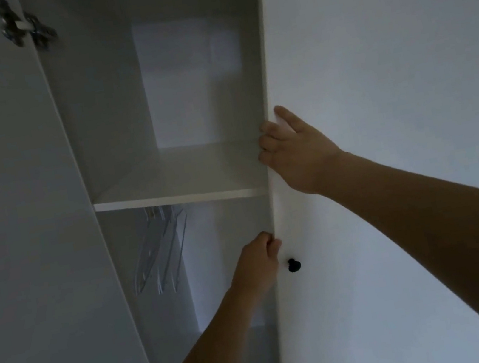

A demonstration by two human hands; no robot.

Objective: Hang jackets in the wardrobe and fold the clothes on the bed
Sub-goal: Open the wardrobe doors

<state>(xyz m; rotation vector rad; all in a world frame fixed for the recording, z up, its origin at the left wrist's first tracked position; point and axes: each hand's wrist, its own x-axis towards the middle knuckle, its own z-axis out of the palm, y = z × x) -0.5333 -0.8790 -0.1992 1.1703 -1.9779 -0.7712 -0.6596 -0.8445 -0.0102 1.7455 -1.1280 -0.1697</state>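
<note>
Up close, both hands are gripping the free edge of the white wardrobe door (375,97). The right hand (293,151) is curling its fingers around that edge at the level of the shelf (178,178), thumb lying flat on the door's face. Lower down, the left hand (260,262) is pinching the same edge just beside the black knob (293,264). Inside the wardrobe (101,109), clear hangers (161,250) are hanging under the shelf. A metal hinge (25,25) is showing at upper left.
</note>
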